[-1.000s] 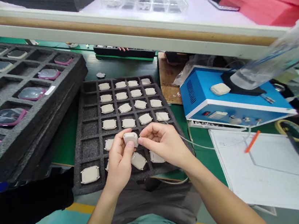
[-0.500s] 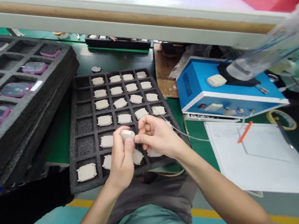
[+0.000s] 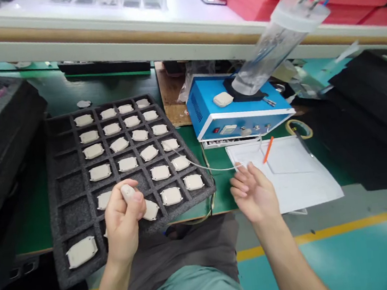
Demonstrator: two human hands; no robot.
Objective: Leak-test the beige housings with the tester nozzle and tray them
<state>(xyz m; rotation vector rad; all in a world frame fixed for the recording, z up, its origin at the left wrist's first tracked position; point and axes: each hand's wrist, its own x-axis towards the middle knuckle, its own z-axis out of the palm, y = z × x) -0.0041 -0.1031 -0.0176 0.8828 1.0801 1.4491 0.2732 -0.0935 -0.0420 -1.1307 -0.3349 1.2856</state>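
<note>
Bench [image 3: 218, 155]: 1 tray [image 3: 76, 213] | left hand [image 3: 122, 221]: 1 case [image 3: 127, 192] | right hand [image 3: 258, 197]: near 1 tube [image 3: 214, 169]

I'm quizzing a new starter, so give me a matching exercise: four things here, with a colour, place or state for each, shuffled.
1. Left hand
2. Tray
3. Machine
4. Stick

A. blue
B. on the paper
C. gripping a pale case
D. dark grey

Pairs: 1-C, 2-D, 3-A, 4-B
</note>
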